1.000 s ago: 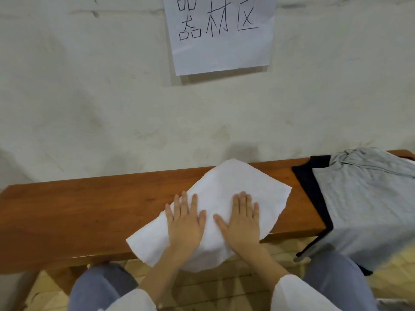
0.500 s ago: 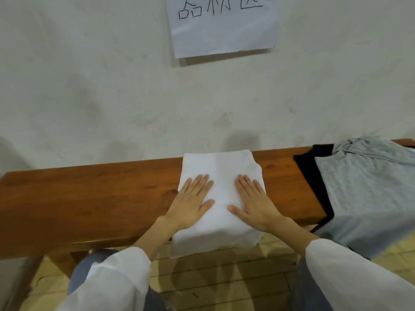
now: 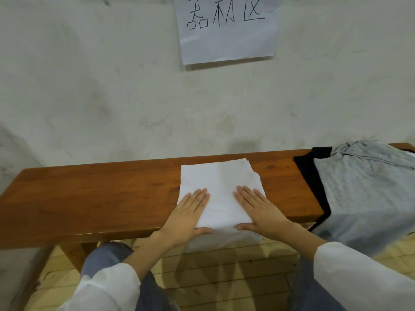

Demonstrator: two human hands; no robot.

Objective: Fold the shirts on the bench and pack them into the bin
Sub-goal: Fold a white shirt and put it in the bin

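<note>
One item appeared finished: the left stretch of the table (image 3: 89, 194) was bare wood, and at mid-table lay a white shirt (image 3: 220, 180) folded into a compact rectangle, its near edge hanging slightly over the table's front. Further right, a grey shirt (image 3: 363, 189) lay rumpled and unfolded on a black garment (image 3: 312, 176), both draped over the table's front edge at its right end. No bin was in view. Judgement: folding of the white shirt was done or nearly so, only pressing flat remained; packing had not begun; the grey shirt, and probably the black piece under it, were left to fold. Hand pose: the left hand (image 3: 186, 218) lay palm down on the shirt's near left corner, fingers straight and together, angled away and slightly rightward, thumb spread along the near edge. The right hand (image 3: 262, 212) mirrored it on the near right corner, fingers angled slightly leftward. Both were flat and pressing; neither gripped the cloth. The forearms came in from below in white sleeves.
</note>
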